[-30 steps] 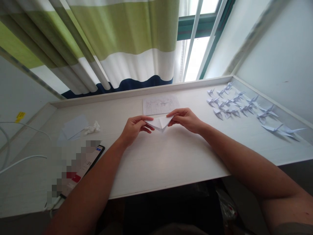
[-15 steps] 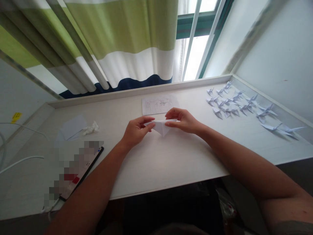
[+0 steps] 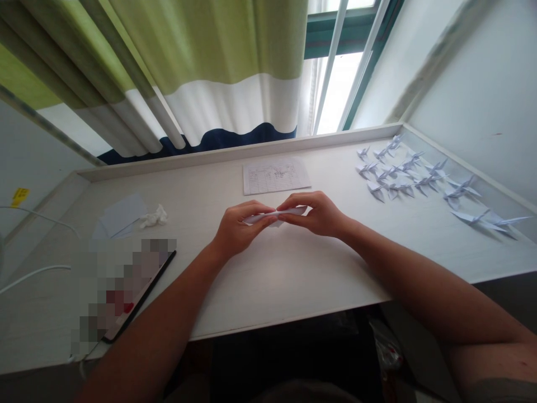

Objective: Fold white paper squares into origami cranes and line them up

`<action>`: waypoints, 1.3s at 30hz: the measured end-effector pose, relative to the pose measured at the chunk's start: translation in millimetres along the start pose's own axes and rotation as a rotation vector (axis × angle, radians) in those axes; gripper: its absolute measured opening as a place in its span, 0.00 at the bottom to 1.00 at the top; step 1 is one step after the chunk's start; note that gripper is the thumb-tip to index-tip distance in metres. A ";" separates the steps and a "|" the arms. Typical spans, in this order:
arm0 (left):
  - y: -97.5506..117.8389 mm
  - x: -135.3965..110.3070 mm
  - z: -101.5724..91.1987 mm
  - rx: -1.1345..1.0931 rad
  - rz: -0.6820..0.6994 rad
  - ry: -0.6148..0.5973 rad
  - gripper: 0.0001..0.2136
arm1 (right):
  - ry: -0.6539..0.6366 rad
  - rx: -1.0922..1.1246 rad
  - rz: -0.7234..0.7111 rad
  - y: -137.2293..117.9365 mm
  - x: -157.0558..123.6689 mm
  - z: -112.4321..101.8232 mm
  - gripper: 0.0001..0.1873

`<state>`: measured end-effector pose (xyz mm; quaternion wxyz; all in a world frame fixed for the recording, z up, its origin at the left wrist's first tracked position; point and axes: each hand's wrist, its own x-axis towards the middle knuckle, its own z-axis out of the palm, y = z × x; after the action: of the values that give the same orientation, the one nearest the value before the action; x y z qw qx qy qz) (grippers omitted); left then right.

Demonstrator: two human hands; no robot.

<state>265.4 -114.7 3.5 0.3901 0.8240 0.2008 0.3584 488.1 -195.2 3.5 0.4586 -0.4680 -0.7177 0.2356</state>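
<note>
A small folded white paper is held above the middle of the white desk, seen nearly edge-on. My left hand pinches it from the left between thumb and fingers. From the other side my right hand grips it the same way, and the fingertips of both hands meet near its centre. Part of the paper is hidden behind the fingers. Just beyond the hands lies a printed sheet or booklet with a table on it.
Several folded paper cranes stand at the desk's back right. On the left are loose paper sheets, a crumpled tissue and a blurred phone or tablet with a cable. A raised rim borders the desk below the curtain.
Both hands have drawn closer together at the paper's middle. The paper, earlier showing a downward-pointing triangular face, has tipped so mostly its thin edge shows. The view has shifted slightly.
</note>
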 end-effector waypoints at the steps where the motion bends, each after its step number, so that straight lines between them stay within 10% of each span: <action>1: 0.8 -0.4 0.7 -0.003 0.009 0.008 0.09 | 0.000 0.005 -0.013 -0.9 -0.2 0.5 0.13; 12: 0.3 -1.7 2.0 -0.008 0.037 0.044 0.06 | 0.030 0.002 -0.031 -1.9 -2.2 4.3 0.14; 39: -5.5 3.1 0.5 -0.346 -0.452 -0.113 0.15 | 0.109 0.204 0.275 5.0 3.8 6.5 0.12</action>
<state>267.6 -109.7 0.3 0.6054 0.6983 0.2930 0.2450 484.1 -189.0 -1.7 0.5056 -0.5248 -0.5934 0.3418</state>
